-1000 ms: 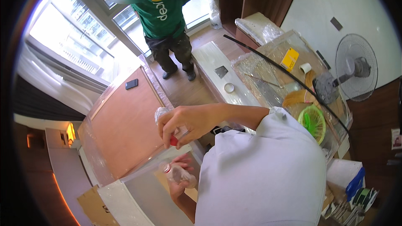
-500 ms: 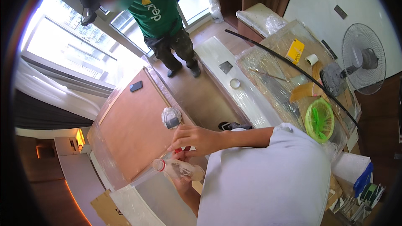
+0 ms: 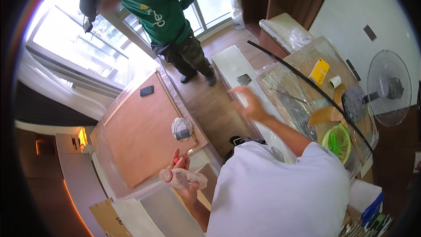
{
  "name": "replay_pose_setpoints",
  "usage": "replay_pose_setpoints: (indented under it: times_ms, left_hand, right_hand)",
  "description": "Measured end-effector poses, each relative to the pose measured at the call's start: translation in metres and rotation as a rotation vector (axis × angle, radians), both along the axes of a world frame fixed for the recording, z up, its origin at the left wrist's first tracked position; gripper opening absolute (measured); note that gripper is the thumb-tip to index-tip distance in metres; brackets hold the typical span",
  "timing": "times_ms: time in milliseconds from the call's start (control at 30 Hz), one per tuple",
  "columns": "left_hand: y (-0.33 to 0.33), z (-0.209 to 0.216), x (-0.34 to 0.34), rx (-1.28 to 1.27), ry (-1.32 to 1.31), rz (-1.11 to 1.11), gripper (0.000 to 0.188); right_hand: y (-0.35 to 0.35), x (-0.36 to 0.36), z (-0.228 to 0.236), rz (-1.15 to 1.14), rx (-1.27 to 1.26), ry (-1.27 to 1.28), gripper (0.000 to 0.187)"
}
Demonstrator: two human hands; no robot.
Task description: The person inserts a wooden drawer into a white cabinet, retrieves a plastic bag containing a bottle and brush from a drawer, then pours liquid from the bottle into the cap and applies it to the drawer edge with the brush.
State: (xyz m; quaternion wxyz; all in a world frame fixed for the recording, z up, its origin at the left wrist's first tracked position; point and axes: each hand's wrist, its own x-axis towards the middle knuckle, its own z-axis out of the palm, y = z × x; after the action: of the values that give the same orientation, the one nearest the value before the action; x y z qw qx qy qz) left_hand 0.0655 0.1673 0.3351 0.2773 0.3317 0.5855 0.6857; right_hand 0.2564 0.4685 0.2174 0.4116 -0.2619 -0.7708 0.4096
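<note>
My left hand [image 3: 188, 193] is wrapped round a clear plastic bottle [image 3: 186, 179] with a red neck ring, held tilted and sideways. A small red piece [image 3: 176, 160], which looks like a cap, sits at the fingers of that same hand. Stretched out to the right, my right hand [image 3: 250, 103] hovers over the edge of the long white panel [image 3: 239, 61]. Its fingers are apart and a little blurred, with nothing visible in them. Beyond the bottle, a white plaster-like lump with a grey flat piece [image 3: 181, 129] rests on the orange-brown board [image 3: 140, 123].
A person in a green shirt [image 3: 158, 13] stands by the windows. A phone [image 3: 147, 91] lies on the board. On the plastic-covered surface at right are a fan [image 3: 388, 88], a green basket [image 3: 337, 144], a yellow box [image 3: 319, 72] and a long black strip [image 3: 298, 75].
My right hand has left the bottle and swung away to the right, over the white panel. My left hand keeps the bottle. The view has shifted slightly.
</note>
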Motion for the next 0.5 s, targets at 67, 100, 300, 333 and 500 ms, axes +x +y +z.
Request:
replay_pose_setpoints:
  times_ms: [67,100,300,333,500]
  left_hand:
    - [0.004,0.002,-0.001,0.002,0.035,0.06,0.098]
    - [0.006,0.002,-0.001,0.011,0.057,0.093,0.095]
    - [0.009,-0.001,0.011,-0.032,0.105,0.304,0.084]
    - [0.008,-0.003,0.015,-0.054,0.069,0.35,0.084]
    - [0.003,-0.02,0.036,-0.072,0.032,0.486,0.086]
  right_hand:
    - [0.055,0.05,-0.066,-0.403,0.116,-0.254,0.039]
    - [0.072,0.079,-0.097,-0.609,0.033,-0.483,0.039]
    - [0.077,0.219,-0.207,-0.826,-0.004,-0.994,0.042]
    - [0.071,0.23,-0.213,-0.822,-0.001,-1.083,0.042]
    - [0.071,0.242,-0.222,-0.789,0.02,-1.207,0.033]
